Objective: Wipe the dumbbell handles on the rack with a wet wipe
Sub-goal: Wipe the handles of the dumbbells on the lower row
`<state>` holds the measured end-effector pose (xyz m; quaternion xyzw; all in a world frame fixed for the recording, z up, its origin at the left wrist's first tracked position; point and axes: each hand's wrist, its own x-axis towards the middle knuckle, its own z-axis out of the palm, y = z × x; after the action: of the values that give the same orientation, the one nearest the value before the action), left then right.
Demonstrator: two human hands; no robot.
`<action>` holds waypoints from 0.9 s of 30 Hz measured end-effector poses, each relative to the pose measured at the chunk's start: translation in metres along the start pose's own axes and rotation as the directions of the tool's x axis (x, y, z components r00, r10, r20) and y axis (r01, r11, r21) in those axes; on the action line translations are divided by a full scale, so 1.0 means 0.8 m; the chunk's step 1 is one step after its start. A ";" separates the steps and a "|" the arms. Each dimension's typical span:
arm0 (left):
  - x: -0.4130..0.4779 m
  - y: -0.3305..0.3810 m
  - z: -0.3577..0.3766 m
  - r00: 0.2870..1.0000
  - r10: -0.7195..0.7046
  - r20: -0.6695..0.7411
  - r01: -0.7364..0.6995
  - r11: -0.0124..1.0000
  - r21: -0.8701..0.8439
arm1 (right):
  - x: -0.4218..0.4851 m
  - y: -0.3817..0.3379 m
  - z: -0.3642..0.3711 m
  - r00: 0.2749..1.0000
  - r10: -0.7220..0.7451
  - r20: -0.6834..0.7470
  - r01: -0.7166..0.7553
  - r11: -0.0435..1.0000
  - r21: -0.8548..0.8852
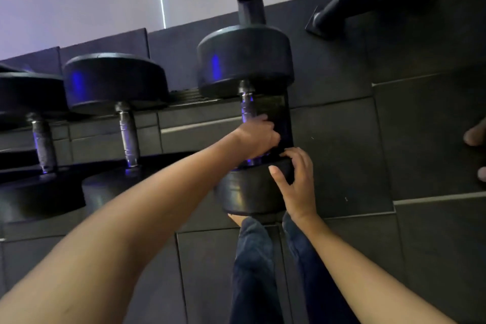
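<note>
At the rack [184, 119], left hand [256, 137] grips the knurled metal handle [248, 106]; right hand [297, 187], fingers [302, 156] wide, touches rubber head [244, 192].

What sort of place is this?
Most likely a gym's free-weights area: black dumbbells lie in a row on a low rack, the floor is dark, rubber-like tiles, and the left hand grips one dumbbell's handle.

A dark dumbbell rack [200, 123] carries three black round-headed dumbbells side by side: left [43, 144], middle [128, 134] and right [244, 60], handles running front to back.
</note>
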<state>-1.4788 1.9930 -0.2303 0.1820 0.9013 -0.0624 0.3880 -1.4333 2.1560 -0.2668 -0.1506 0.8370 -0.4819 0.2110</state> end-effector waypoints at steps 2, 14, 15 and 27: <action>0.008 0.005 -0.008 0.999 -0.035 0.017 0.035 0.999 -0.015 | 0.001 -0.002 0.001 0.999 0.047 0.004 -0.048 0.999 0.021; -0.072 -0.006 0.096 0.864 -0.493 0.103 0.179 0.110 -0.978 | -0.003 -0.016 0.005 0.992 0.101 -0.078 -0.099 0.995 0.034; -0.067 -0.006 0.101 0.857 -0.501 0.124 0.175 0.055 -0.983 | -0.003 -0.015 0.005 0.992 0.097 -0.077 -0.095 0.995 0.032; -0.044 -0.009 0.103 0.813 -0.515 0.272 0.161 -0.250 -0.955 | -0.002 -0.012 0.006 0.992 0.109 -0.067 -0.106 0.994 0.036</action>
<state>-1.4038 1.9557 -0.2622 -0.4236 0.6852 0.5408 0.2420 -1.4288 2.1485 -0.2603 -0.0852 0.8427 -0.4883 0.2102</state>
